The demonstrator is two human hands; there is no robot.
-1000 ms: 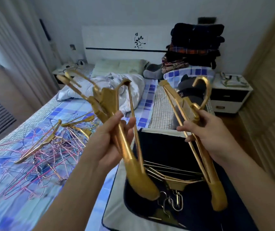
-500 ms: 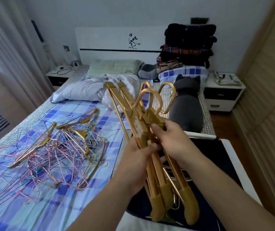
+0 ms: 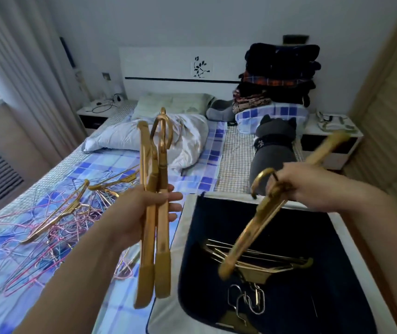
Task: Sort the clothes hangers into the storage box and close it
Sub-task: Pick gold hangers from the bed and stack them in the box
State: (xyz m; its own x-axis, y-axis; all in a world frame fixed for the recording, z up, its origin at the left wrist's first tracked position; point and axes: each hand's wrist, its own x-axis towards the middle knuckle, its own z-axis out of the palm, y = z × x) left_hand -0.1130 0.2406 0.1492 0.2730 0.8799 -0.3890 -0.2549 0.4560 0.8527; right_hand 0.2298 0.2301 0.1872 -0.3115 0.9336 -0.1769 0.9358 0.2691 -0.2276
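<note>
An open storage box [image 3: 192, 237] sits on the bed, its mouth unobstructed from above; gold hangers [image 3: 253, 259] cover part of its floor. A tangled pile of wire hangers [image 3: 48, 220] crowds the bedspread left of it. A grey plush cat [image 3: 273, 150] lies just behind.

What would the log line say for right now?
left hand: grips gold hangers | right hand: holds one hanger over box | box: open
</note>
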